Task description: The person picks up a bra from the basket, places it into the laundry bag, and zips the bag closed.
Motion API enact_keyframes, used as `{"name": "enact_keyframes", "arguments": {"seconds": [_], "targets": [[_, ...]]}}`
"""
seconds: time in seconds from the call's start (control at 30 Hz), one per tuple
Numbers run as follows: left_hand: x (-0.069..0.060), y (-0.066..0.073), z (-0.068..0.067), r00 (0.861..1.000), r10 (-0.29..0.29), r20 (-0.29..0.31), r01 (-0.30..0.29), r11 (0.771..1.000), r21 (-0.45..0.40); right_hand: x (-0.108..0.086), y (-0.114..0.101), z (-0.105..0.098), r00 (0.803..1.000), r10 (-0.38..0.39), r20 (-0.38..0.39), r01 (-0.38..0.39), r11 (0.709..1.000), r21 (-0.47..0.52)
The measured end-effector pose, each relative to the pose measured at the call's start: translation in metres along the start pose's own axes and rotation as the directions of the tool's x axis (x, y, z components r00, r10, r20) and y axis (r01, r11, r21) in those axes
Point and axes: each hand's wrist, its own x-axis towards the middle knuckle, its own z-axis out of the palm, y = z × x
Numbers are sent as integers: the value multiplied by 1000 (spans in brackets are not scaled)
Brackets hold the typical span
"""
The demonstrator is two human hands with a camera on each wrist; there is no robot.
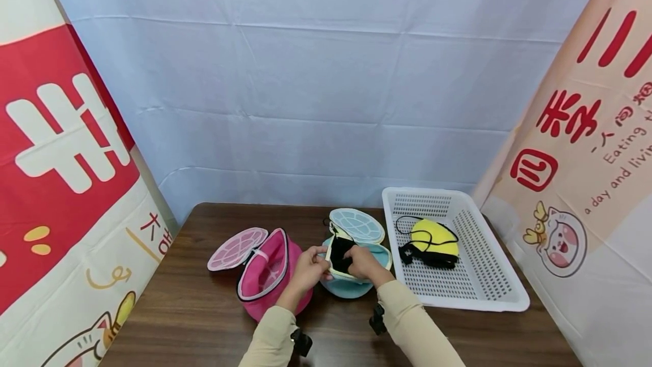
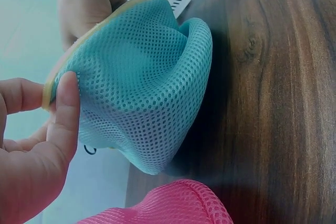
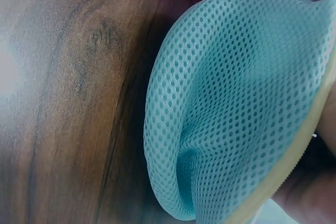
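A blue mesh bag (image 1: 346, 289) with a yellow zip edge stands on the table, its round lid (image 1: 357, 225) folded back. My left hand (image 1: 309, 268) pinches the bag's rim between thumb and fingers; the left wrist view shows this grip on the blue mesh (image 2: 142, 77) with the left hand (image 2: 42, 145) at its edge. My right hand (image 1: 364, 264) reaches into the bag's mouth at a black item (image 1: 340, 254); its fingertips are hidden there. In the right wrist view the blue mesh (image 3: 231, 87) covers most of that hand.
Left of the blue bag is a pink mesh bag (image 1: 300, 293) with its lid (image 1: 237, 249) open. On the right, a white basket (image 1: 504, 299) holds a yellow and black item (image 1: 433, 239) with black cords. The brown table (image 1: 178, 299) meets a hanging pale cloth (image 1: 305, 101) behind.
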Motion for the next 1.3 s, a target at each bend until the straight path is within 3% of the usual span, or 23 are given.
{"name": "enact_keyframes", "arguments": {"seconds": [0.23, 0.43, 0.7, 0.8, 0.9, 1.13, 1.3], "targets": [[1, 0, 1, 1000, -23, -4, 22, 1000, -22, -4, -2, -5, 999, -6, 35, 5, 999, 39], [1, 1, 2, 999, -44, -6, 43, 998, -38, -16, -8, -16, 994, -91, 67, 81, 985, 150], [0, 2, 2, 998, -62, 7, 62, 996, -66, -24, -8, -20, 998, -48, -45, 60, 947, 316], [0, 2, 3, 998, -66, 11, 66, 994, -89, -23, -5, -16, 993, -53, -102, 81, 953, 293], [1, 2, 4, 998, -68, 11, 69, 992, -101, -20, -1, -10, 991, -88, -105, 108, 972, 209], [0, 1, 5, 997, -69, 34, 73, 991, -114, -13, 3, -2, 997, -83, -8, 83, 988, 131], [0, 1, 5, 999, -32, 43, 38, 991, -130, -8, 2, 0, 996, -78, 35, 76, 995, 67]]}}
